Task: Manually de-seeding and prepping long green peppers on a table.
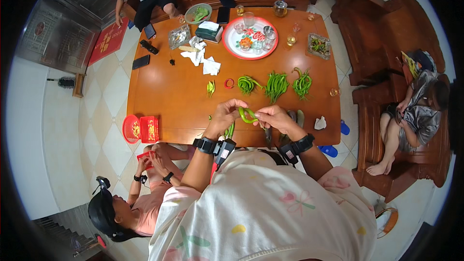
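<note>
Between my two hands, above the table's near side, is a curled green chili pepper [247, 115]. My left hand [228, 114] grips its left side, and my right hand [273, 117] pinches its right side. Beyond them lie a pile of curled green peppers [248, 85], a pile of straighter ones [276, 86] and another green pile [302, 83]. A red ring-shaped pepper [228, 83] and a few pale green peppers [211, 88] sit further left. More green peppers [230, 130] show beside my left wrist. Dark eggplants [268, 137] lie partly hidden behind my right hand.
A floral enamel tray [228, 49] with glasses, a tissue box [209, 32], a green basket [188, 19] and two glass ashtrays [179, 37] [310, 52] stand further back. Red baskets [157, 140] are at the left edge. A co-worker [145, 210] sits at my left; others sit around.
</note>
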Motion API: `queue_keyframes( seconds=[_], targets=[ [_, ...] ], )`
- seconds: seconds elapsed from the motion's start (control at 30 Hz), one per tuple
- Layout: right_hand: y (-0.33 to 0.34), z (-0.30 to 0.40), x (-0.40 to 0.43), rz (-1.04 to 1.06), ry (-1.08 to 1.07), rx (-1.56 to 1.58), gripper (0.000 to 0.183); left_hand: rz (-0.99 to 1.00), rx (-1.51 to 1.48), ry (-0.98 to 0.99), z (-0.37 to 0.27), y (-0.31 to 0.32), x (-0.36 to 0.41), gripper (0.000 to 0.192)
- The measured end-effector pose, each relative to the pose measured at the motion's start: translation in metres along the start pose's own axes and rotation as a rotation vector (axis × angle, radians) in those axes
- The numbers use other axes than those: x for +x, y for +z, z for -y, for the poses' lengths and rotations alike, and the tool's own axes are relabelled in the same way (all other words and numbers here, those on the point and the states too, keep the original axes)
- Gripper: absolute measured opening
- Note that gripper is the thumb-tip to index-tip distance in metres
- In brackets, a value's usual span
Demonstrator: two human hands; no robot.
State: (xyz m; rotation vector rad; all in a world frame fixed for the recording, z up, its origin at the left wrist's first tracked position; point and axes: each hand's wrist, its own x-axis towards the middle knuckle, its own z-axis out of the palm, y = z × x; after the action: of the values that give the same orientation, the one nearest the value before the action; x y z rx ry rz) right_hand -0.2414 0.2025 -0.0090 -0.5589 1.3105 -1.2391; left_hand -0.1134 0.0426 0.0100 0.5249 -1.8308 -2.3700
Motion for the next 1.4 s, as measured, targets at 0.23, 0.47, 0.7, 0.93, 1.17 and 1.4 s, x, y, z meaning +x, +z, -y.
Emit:
queue_keyframes(
  seconds=[0.23,0.47,0.7,0.93,1.17,1.4],
  targets=[
    [-0.011,-0.023,0.029,-0.201,0.057,0.371,0.016,-0.156,-0.004,-0.101,0.007,-0.007,-0.002,0.022],
    [-0.058,-0.063,0.088,-0.353,0.112,0.473,0.017,-0.327,-0.055,-0.134,0.016,-0.020,-0.021,0.022],
    [-0.073,-0.095,0.155,-0.525,0.198,0.343,0.015,-0.474,0.162,-0.014,-0.007,-0.014,-0.052,0.022],
    [-0.080,-0.115,0.195,-0.581,0.292,0.185,0.019,-0.572,0.322,0.059,-0.030,-0.007,-0.081,0.018],
    [-0.090,-0.117,0.192,-0.607,0.319,-0.124,0.019,-0.596,0.478,0.085,-0.033,-0.002,-0.090,0.016],
    [-0.086,-0.114,0.164,-0.510,0.242,-0.254,0.020,-0.485,0.564,0.264,-0.058,0.006,-0.097,0.019]
  ],
)
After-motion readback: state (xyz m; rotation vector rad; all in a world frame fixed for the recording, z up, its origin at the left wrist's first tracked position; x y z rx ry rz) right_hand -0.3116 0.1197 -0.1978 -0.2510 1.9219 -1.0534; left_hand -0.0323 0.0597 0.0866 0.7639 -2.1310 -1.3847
